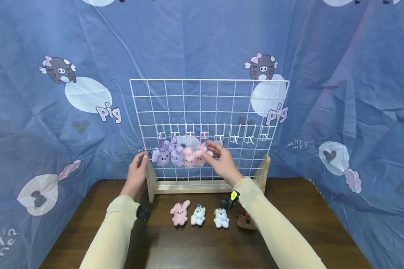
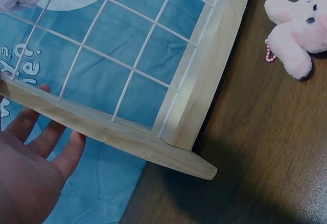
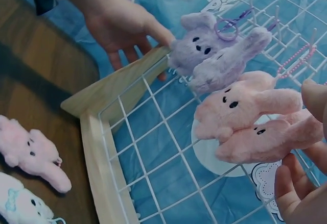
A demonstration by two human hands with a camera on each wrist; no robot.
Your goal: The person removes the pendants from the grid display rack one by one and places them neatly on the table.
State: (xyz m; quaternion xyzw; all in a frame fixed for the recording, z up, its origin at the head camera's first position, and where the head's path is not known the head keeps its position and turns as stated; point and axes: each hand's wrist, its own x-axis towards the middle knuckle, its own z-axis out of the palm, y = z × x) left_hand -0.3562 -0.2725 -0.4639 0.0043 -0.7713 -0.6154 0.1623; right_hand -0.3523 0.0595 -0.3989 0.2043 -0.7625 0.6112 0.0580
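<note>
My right hand (image 1: 226, 164) holds a pink plush bunny keychain (image 3: 276, 140) between thumb and fingers, in front of the white wire grid (image 1: 208, 79). Beside it hangs another pink plush bunny (image 1: 189, 158), and further left two purple plush keychains (image 1: 162, 157) hang from hooks. At the grid's left side, my left hand (image 1: 136, 175) grips the wooden stand (image 2: 117, 140). Its thumb lies on the near side and its fingers reach behind the wood in the left wrist view. The right palm is partly out of frame in the right wrist view.
Several white hooks (image 1: 235, 139) hold nothing on the grid's right half. On the brown table (image 1: 175, 250) lie a pink plush bunny (image 1: 180, 215), two white plush bears (image 1: 221, 218) and a brown plush (image 1: 246, 221) partly hidden by the right sleeve. Blue printed cloth (image 1: 202, 41) stands behind.
</note>
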